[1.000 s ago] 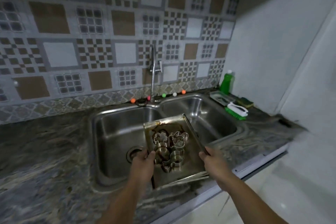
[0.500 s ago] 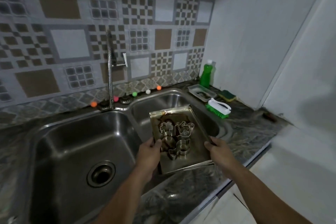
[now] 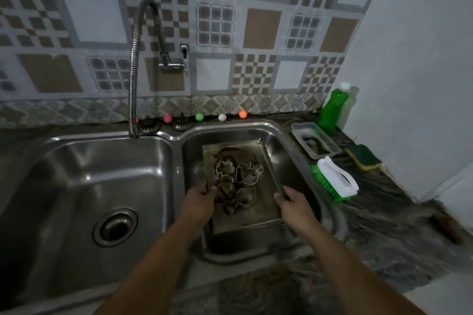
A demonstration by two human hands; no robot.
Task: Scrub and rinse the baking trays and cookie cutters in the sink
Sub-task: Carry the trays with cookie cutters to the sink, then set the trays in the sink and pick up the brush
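I see the baking tray (image 3: 258, 215) held in the right basin of the double sink (image 3: 304, 169), its long axis running away from me toward the tiled wall, the far end tipped slightly left. It is thin rectangular metal with a raised rim, stained brown and greasy. On it lie the cookie cutters (image 3: 238, 186), bent strips of shiny metal; I count about four (the near ones overlap, so I cannot be sure), one flower-shaped. My left hand (image 3: 198, 199) grips the tray's left rim, fingers closed over it; my right hand (image 3: 291, 201) clamps the right rim the same way. On the marbled stone worktop (image 3: 384, 225) to the right sit one white-and-green scrub brush (image 3: 335, 179), one green-and-yellow sponge (image 3: 364, 157) and one green soap bottle (image 3: 334, 107).
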